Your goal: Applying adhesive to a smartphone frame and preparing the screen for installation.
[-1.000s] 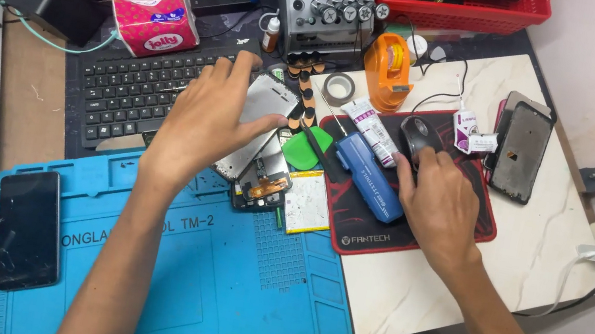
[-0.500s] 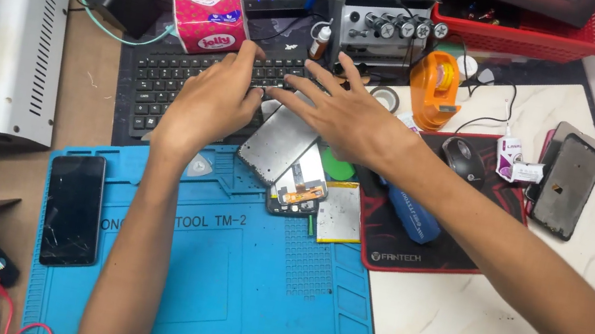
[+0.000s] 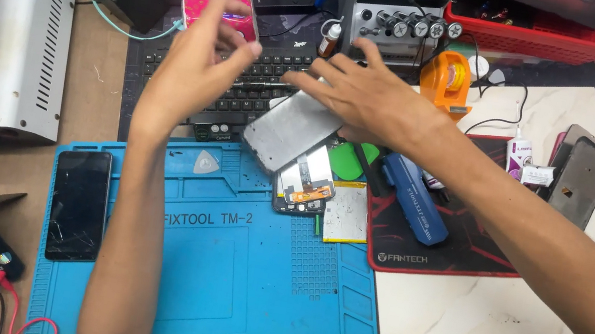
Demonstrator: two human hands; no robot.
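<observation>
Grey metal, a flat rectangular phone back panel (image 3: pixel 294 131), lies tilted near the centre of the frame, its upper edge resting on the black computer keyboard (image 3: pixel 246 86) and its lower end overlapping an opened phone body with exposed circuitry and an orange flex strip (image 3: pixel 304 184). The person's right hand (image 3: pixel 370 95) spreads over the panel's upper right corner, fingers extended and touching or just above it; whether it truly grips the panel cannot be told. The left hand (image 3: pixel 198 62) hovers above the keyboard, fingers loosely curled and open, holding nothing that shows.

Judging by the layout, the disassembly looks well advanced: the phone is already open, its panel separated, and a silvery rectangular battery-like part (image 3: pixel 346 214) lies just beside the body on the blue silicone work mat (image 3: pixel 215 274). A translucent triangular pry pick (image 3: pixel 206 163) rests on the mat's upper edge. Reassembly appears not yet begun.

At left of the mat lies a second dark phone with a cracked screen (image 3: pixel 78 204), untouched. A blue cylindrical tool (image 3: pixel 414 199) rests on the red-edged black mouse pad (image 3: pixel 462 243) on the marble-patterned tabletop (image 3: pixel 466 316).
</observation>
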